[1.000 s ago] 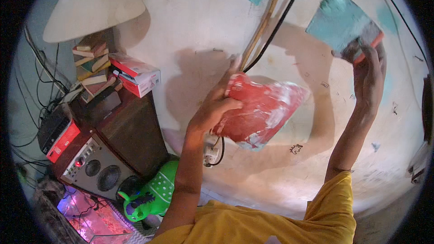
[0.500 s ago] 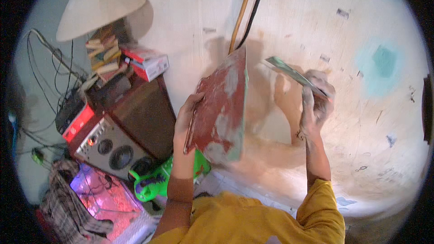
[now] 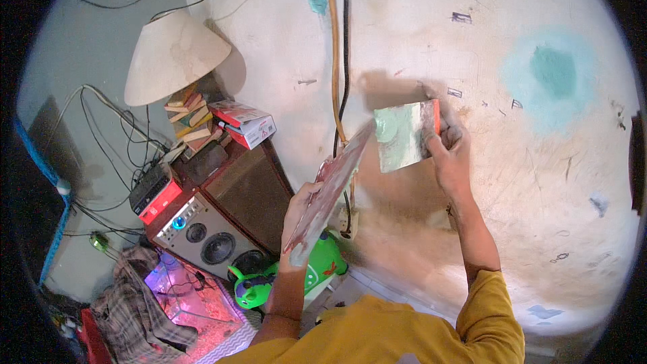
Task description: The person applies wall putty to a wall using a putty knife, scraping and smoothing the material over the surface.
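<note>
My left hand (image 3: 298, 210) is closed on the edge of a flat reddish-brown putty board (image 3: 328, 195), smeared with grey-green paste and tilted steeply. In my right hand (image 3: 453, 152) is a wide putty knife (image 3: 403, 136), pinched between thumb and fingers. Pale green putty covers much of its blade, and an orange-red strip runs along the held side. The blade's left edge is close to the top of the board; whether they touch I cannot tell. Behind both tools rises a stained whitish wall (image 3: 404, 40) with a teal patch (image 3: 556, 71).
Two cables (image 3: 335, 47) run down the wall. At left stand a speaker cabinet (image 3: 253, 182) and a white lampshade (image 3: 178, 57), with a small box (image 3: 253, 128) on the cabinet. Below are a green toy (image 3: 323, 263) and a plaid cloth (image 3: 138, 300).
The putty knife has turned so its putty-covered face shows, and it has come nearer the board. My board has swung more edge-on. The view has shifted, showing more of the left side.
</note>
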{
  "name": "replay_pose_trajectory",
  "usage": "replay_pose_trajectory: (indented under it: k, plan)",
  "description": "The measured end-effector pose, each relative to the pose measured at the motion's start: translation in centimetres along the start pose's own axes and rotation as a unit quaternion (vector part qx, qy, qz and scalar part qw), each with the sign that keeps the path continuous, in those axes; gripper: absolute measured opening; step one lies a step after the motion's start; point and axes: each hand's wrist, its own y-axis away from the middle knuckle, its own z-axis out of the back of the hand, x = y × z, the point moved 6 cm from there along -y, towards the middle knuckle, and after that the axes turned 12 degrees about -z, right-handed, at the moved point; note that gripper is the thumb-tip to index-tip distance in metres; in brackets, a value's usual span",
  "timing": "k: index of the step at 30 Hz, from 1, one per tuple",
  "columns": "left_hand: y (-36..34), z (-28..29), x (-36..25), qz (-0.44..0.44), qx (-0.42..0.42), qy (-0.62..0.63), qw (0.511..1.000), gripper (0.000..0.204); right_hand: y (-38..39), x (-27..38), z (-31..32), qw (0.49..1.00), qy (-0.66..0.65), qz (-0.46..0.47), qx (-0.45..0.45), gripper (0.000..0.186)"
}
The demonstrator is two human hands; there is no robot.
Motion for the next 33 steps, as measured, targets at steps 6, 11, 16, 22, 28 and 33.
replay_pose_trajectory:
  k: [6,11,16,22,28,33]
  plan:
    - [-1.3,3.6,2.4,0.035,0.026,0.131,0.990,0.024,2.3,-1.1,-2.1,0.997,-0.026,-0.067,0.029,0.054]
    - [-0.8,3.2,2.1,0.085,0.088,0.164,0.979,0.027,3.7,-2.0,-3.5,0.991,-0.112,-0.060,0.044,0.039]
    - [-0.4,2.7,-1.2,0.007,0.018,-0.124,0.992,0.034,4.3,0.3,-4.4,0.988,-0.074,-0.073,0.117,0.047]
    - [-0.7,4.4,-4.2,-0.003,-0.024,-0.166,0.986,0.039,4.0,3.0,-3.9,0.986,-0.152,0.029,0.057,0.044]
    - [-2.0,7.7,-3.7,0.026,-0.005,0.013,1.000,0.031,5.8,0.8,-8.9,0.950,0.091,0.297,0.033,0.027]
    - [-1.6,8.4,-3.8,0.079,0.022,0.140,0.987,0.030,7.8,1.5,-14.8,0.870,0.281,0.395,0.089,0.030]
